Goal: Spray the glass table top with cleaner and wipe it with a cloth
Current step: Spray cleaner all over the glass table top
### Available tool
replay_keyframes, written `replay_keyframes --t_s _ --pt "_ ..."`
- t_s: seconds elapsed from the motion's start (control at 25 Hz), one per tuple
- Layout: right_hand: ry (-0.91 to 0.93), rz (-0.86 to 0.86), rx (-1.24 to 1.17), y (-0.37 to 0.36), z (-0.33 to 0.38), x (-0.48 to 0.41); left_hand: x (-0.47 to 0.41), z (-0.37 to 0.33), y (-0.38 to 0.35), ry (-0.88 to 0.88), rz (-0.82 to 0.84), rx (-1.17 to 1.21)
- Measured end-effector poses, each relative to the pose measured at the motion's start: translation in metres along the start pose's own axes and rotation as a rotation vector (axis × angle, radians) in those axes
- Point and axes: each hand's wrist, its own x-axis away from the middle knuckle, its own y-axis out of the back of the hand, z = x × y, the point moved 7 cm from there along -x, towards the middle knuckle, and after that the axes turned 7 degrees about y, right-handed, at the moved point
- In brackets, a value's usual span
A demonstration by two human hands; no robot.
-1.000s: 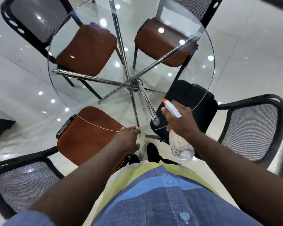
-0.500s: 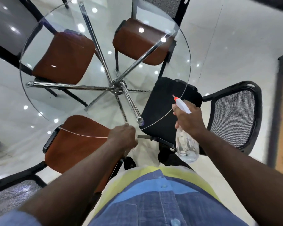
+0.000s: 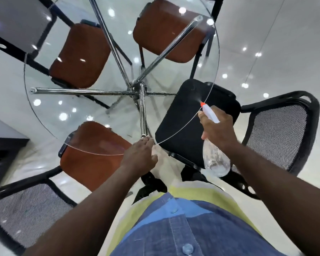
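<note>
A round glass table top (image 3: 50, 111) on chrome legs (image 3: 142, 115) fills the upper middle of the head view. My right hand (image 3: 218, 132) grips a clear spray bottle (image 3: 215, 159) with a white head and orange nozzle, held at the table's near right edge and aimed over the glass. A faint mist shows just ahead of the nozzle. My left hand (image 3: 140, 156) rests on the near rim of the glass with its fingers laid on the edge. No cloth is in view.
Three chairs with brown seats (image 3: 81, 54) (image 3: 166, 28) (image 3: 92, 159) and one with a black seat (image 3: 185, 122) are tucked around the table. Black mesh chair backs (image 3: 277, 133) (image 3: 26, 213) flank me. A dark cabinet (image 3: 2, 145) stands at the left on glossy white floor.
My right hand with the bottle moved up and out to the table's right edge, and mist now shows at the nozzle. My left hand stays on the rim. My view shifted.
</note>
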Motion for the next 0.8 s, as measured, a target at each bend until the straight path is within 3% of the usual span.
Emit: replay_keyframes --t_s 0.4,0.56,0.8 --pt "0.186 0.375 0.251 -0.042 0.011 0.016 0.019 0.011 -0.003 0.102 -0.035 0.154" --pt "0.119 0.253 0.108 -0.038 0.020 0.046 0.030 0.024 0.006 0.056 -0.084 0.196" --pt "0.242 -0.097 0.048 -0.001 0.049 0.121 0.049 0.026 0.034 -0.177 -0.158 0.154"
